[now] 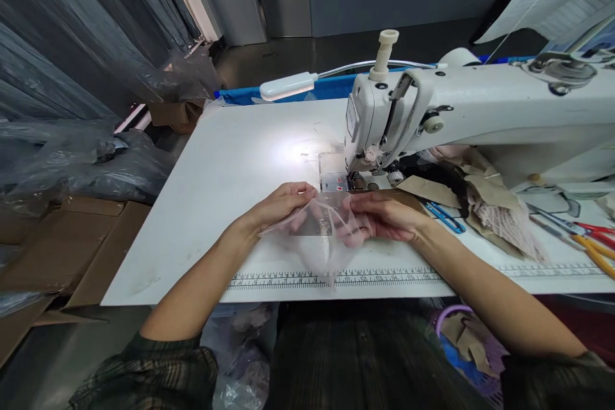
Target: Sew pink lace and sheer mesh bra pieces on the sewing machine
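Both hands hold a piece of sheer, see-through fabric [323, 245] on the white sewing table [230, 166], just in front of the needle plate [332, 174]. My left hand [281, 205] pinches the fabric's left upper edge. My right hand [384, 214] grips its right side, fingers partly under the cloth. The fabric drapes toward the printed ruler [336, 279] along the table's front edge. The white sewing machine [432, 122] stands directly behind my hands, its head above the needle plate.
A gooseneck lamp [287, 86] lights the plate. Beige and pink cloth scraps [485, 205], blue clips [444, 216] and red and yellow scissors [593, 240] lie to the right. Cardboard boxes [72, 237] and plastic sheeting [81, 160] sit at left. A basket [461, 339] is under the table.
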`<state>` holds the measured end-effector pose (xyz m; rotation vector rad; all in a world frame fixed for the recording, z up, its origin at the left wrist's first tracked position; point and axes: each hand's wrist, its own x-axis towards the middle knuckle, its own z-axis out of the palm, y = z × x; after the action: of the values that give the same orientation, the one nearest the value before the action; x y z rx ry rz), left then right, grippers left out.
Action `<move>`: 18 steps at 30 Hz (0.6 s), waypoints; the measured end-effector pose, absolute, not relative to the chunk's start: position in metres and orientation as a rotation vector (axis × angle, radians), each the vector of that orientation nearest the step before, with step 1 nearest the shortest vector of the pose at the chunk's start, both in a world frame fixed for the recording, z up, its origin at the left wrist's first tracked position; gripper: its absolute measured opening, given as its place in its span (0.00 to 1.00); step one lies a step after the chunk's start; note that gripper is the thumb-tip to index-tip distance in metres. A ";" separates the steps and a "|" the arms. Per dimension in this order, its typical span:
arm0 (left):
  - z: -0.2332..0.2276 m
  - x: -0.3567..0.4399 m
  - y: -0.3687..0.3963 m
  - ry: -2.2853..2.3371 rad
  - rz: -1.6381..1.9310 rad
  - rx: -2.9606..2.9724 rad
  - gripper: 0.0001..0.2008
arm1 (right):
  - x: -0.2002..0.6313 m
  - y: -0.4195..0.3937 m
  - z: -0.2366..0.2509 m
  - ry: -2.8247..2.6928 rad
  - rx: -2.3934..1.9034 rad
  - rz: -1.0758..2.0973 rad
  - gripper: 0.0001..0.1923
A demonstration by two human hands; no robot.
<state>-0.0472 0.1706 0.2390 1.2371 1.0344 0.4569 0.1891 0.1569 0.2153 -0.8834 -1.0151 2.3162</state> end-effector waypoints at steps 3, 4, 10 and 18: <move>0.233 -0.052 0.174 1.176 0.494 1.445 0.14 | 0.191 0.158 0.217 -1.084 -1.000 2.323 0.05; 0.230 -0.056 0.176 1.270 0.507 1.603 0.12 | 0.192 0.159 0.217 -1.135 -1.111 2.213 0.05; 0.222 -0.072 0.186 1.507 0.721 2.660 0.08 | 0.208 0.173 0.207 -1.610 -1.674 1.344 0.08; 0.201 -0.056 0.205 0.879 0.647 2.812 0.10 | 0.205 0.168 0.212 -2.054 -1.700 0.695 0.11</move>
<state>-0.0559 0.2054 0.2006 2.8123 0.8788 0.6468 0.2054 0.1677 0.2122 -1.7005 -2.0540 0.6952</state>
